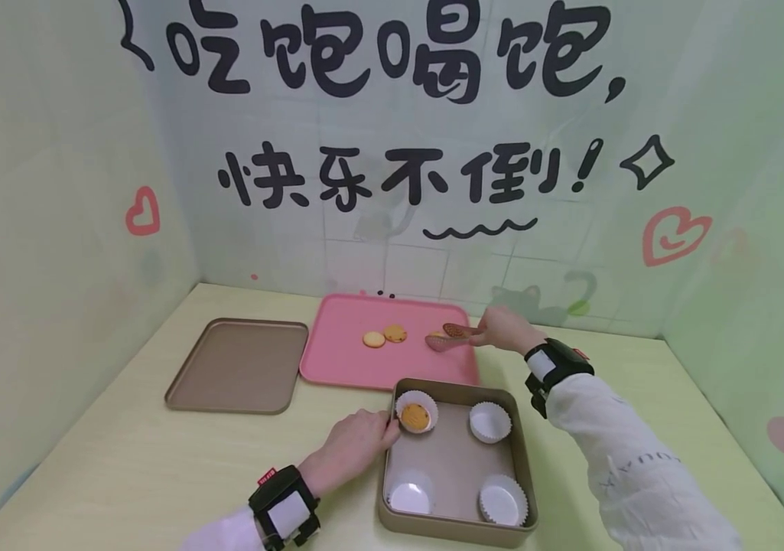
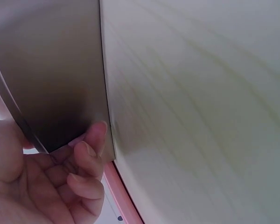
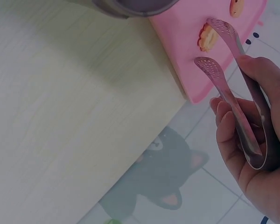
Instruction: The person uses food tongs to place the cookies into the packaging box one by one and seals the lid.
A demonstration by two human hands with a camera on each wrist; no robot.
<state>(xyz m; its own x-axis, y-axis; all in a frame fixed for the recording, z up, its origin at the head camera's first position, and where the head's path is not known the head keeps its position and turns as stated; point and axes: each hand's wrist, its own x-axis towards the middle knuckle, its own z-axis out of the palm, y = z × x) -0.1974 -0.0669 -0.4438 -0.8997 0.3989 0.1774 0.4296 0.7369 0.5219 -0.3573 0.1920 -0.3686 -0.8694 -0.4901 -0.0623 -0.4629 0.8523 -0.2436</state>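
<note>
Pale desk (image 1: 226, 451) before us: our right hand (image 1: 510, 331) holds parted tongs (image 3: 227, 95) over a cookie (image 3: 206, 39) to its left; our left hand (image 1: 356, 442) grips the baking pan (image 1: 448, 467) to its right.

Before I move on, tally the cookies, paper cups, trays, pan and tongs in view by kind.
Cookies: 4
White paper cups: 4
Pink tray: 1
Flat brown tray: 1
Deep brown pan: 1
Tongs: 1
Total: 12
</note>
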